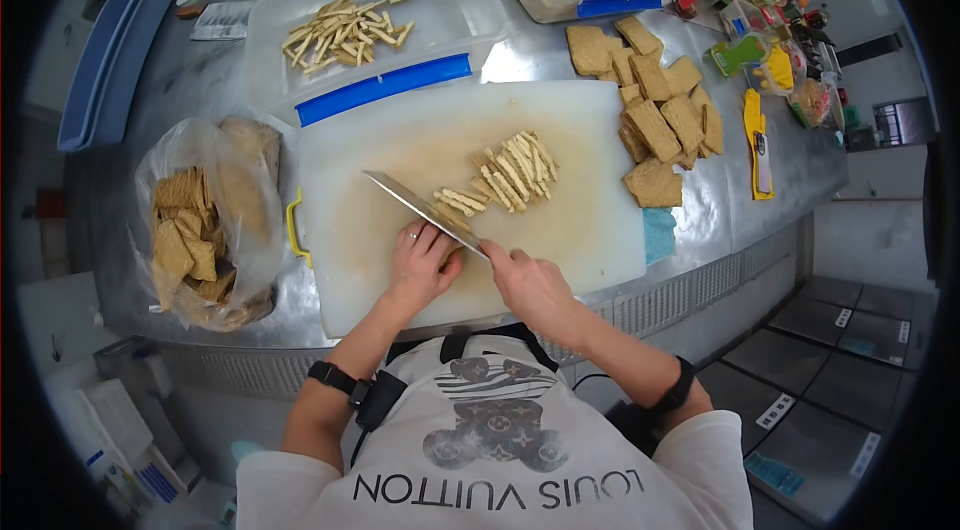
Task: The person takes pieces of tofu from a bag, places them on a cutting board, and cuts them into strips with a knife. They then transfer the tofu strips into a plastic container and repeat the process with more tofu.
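Observation:
A white cutting board [350, 275] lies in front of me. My right hand [530, 290] is wrapped round the handle of a knife [405, 195], whose blade points to the upper left. Close against the blade, my left hand [424, 265] has its fingers bent down on the board; what lies under them is mostly hidden. Just beyond the blade are a few cut strips [461, 201], and a larger group of pale brown strips [517, 172] lies to their right.
A clear tub [460, 0] holding strips stands behind the board, with a second full tub [590, 2] at its right. Brown slabs [655, 183] are piled right of the board. A plastic bag of slabs [250, 220] sits left, near a yellow handle [296, 230].

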Tool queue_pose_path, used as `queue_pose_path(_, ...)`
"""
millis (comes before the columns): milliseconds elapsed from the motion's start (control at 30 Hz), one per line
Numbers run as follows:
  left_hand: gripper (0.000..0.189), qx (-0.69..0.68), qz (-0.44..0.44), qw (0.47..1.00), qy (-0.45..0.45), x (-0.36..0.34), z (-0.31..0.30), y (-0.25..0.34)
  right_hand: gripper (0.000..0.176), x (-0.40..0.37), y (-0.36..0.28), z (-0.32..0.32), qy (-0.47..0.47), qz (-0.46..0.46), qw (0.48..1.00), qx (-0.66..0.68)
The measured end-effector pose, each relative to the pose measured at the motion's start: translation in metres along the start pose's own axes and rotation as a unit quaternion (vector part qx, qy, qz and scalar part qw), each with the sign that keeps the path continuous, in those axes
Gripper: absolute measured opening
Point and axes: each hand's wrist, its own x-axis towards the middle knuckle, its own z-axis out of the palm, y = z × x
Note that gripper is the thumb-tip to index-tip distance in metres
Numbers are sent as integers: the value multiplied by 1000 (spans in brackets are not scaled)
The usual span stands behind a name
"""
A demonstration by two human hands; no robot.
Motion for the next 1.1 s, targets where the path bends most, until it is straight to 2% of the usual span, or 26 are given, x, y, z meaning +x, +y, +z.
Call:
queue_pose_path(200, 34, 35, 7, 999, 22, 2, -1, 4, 34, 6, 13, 2, 29, -18, 999, 24)
queue_pose_path(300, 34, 34, 7, 999, 22, -1, 0, 2, 33, -8, 3, -16, -12, -7, 1000, -1)
queue_pose_path(400, 35, 32, 6, 999, 22, -4, 3, 0, 32, -7, 1, -7, -26, -4, 1000, -1)
queue_pose_path(500, 34, 31, 17, 999, 22, -3, 1, -1, 31, 11, 4, 18, 19, -20, 1000, -2)
queue_pose_path(600, 33, 6, 7, 1000, 23, -1, -4, 4, 32, 14, 13, 11, 58, -41, 997, 26)
queue_pose_path(800, 34, 22, 16, 999, 20, -7, -2, 0, 32, -12, 3, -17, -30, -29, 999, -13)
queue_pose_path(933, 35, 12, 14, 999, 27, -8, 0, -1, 32, 11, 10, 17, 24, -48, 998, -10)
queue_pose_path(1100, 35, 2, -14, 1000, 6, -9, -6, 2, 31, 7, 10, 2, 32, -56, 998, 4)
